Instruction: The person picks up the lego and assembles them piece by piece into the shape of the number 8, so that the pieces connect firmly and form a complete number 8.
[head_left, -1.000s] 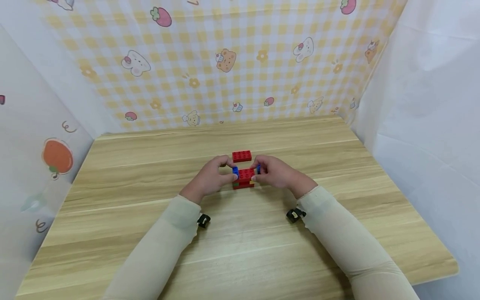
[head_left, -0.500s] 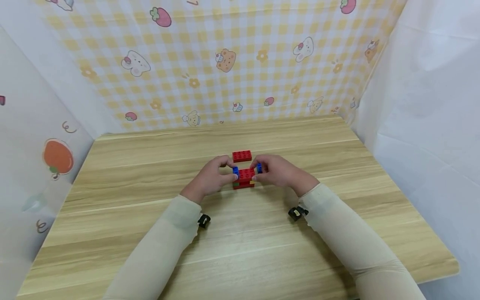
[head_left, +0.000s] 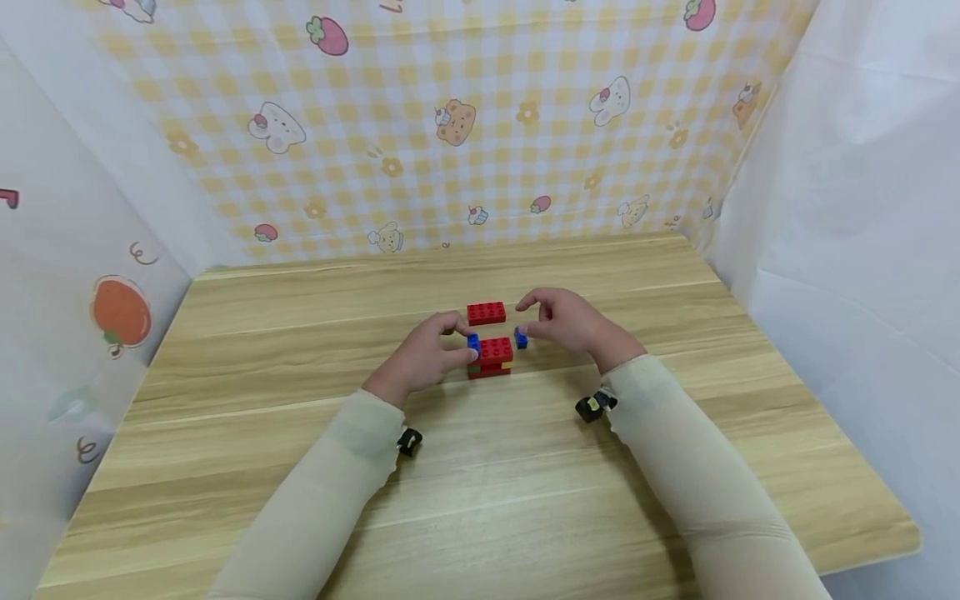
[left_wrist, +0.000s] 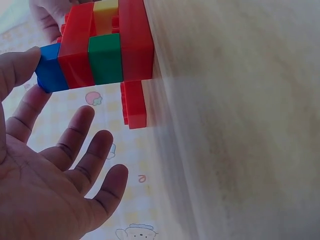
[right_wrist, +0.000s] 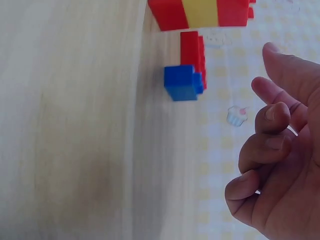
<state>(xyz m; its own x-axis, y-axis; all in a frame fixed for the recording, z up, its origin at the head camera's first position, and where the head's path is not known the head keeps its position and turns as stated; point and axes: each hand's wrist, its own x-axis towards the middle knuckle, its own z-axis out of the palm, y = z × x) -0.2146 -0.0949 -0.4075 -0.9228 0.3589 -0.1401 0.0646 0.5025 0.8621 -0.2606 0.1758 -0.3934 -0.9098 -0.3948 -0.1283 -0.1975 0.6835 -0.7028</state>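
A small stack of toy building bricks stands mid-table, with a red brick (head_left: 497, 350) on top, a green brick (left_wrist: 105, 59) and a yellow brick (right_wrist: 200, 12) in the middle layer, and another red brick (left_wrist: 137, 40) at the bottom. On its left end sits a blue brick (head_left: 473, 342), which my left hand (head_left: 423, 354) pinches between thumb and index finger; the other fingers are spread. My right hand (head_left: 567, 321) holds nothing, thumb and index finger apart, beside a second blue brick (right_wrist: 181, 82) that stands loose on the table right of the stack.
Behind the stack lies a loose red brick (head_left: 486, 313). The wooden table (head_left: 480, 500) meets a yellow checked cloth (head_left: 480, 167) at the back, and white cloth (head_left: 847, 250) hangs at the right.
My right hand has left the stack's right end and moved back and to the right, its thumb and finger parting. The loose blue brick shows more fully. My left hand keeps its pinch.
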